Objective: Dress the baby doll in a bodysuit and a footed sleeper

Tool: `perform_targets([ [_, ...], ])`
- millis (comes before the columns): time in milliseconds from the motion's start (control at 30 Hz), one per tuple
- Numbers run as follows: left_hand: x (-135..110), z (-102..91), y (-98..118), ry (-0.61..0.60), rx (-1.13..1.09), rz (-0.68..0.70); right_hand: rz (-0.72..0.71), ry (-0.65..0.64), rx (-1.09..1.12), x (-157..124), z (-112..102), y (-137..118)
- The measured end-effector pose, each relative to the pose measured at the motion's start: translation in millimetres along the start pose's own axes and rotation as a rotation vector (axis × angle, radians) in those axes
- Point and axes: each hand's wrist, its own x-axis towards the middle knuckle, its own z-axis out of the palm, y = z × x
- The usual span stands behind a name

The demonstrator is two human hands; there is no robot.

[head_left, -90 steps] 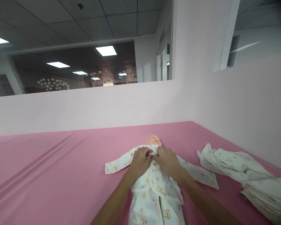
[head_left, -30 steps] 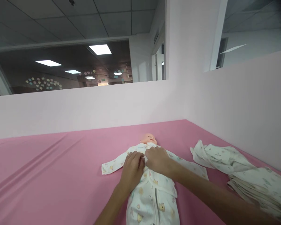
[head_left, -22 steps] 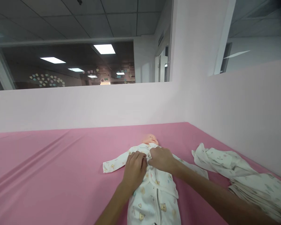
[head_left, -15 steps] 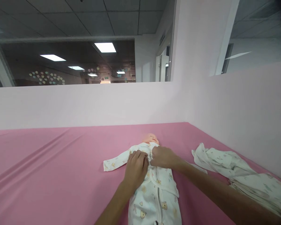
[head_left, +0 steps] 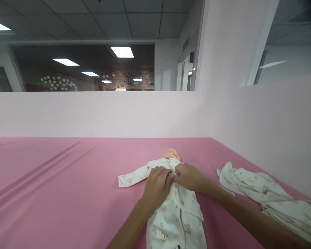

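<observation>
A baby doll (head_left: pixel 171 153) lies on its back, head away from me, dressed in a white long-sleeved sleep sack (head_left: pixel 166 224) printed with bears. A zipper line runs down the lower front. At the doll's chest my left hand (head_left: pixel 158 185) is closed, thumb and fingers pinching the front of the garment. My right hand (head_left: pixel 189 176) is curled beside it, also pinching the chest cloth near the collar. The fingertips of both hands nearly meet and hide the spot between them. One sleeve (head_left: pixel 133 178) stretches out flat to the left; the other is mostly behind my right arm.
Folded and crumpled white printed cloths (head_left: pixel 259 186) lie at the right by the wall. The pink sheet (head_left: pixel 54 193) under the doll has long creases at the left. A white wall (head_left: pixel 93 114) with windows stands behind and to the right.
The view has shifted slightly, so everything sits a little further right. My hands stay at the doll's chest, with my left fingertips now closer to my right hand.
</observation>
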Motion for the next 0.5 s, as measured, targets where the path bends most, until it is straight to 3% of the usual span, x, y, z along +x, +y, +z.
perform_targets([
  [133, 0.3, -4.7, 5.6, -0.094, -0.127, -0.047, 0.099, -0.199, 0.489, -7.8, -13.7, 6.5],
  [233, 1.1, -4.3, 6.7, -0.105, -0.145, -0.08, 0.135, -0.284, 0.706, -14.4, -19.0, 9.3],
  [367, 1.8, -0.7, 3.3, -0.078, -0.066, -0.039, 0.08, -0.327, 0.786, -15.9, -14.9, 15.6],
  [500, 1.2, 2.7, -0.4, -0.051, -0.041, 0.006, 0.012, -0.298, 0.677, -14.0, -7.7, 22.1],
])
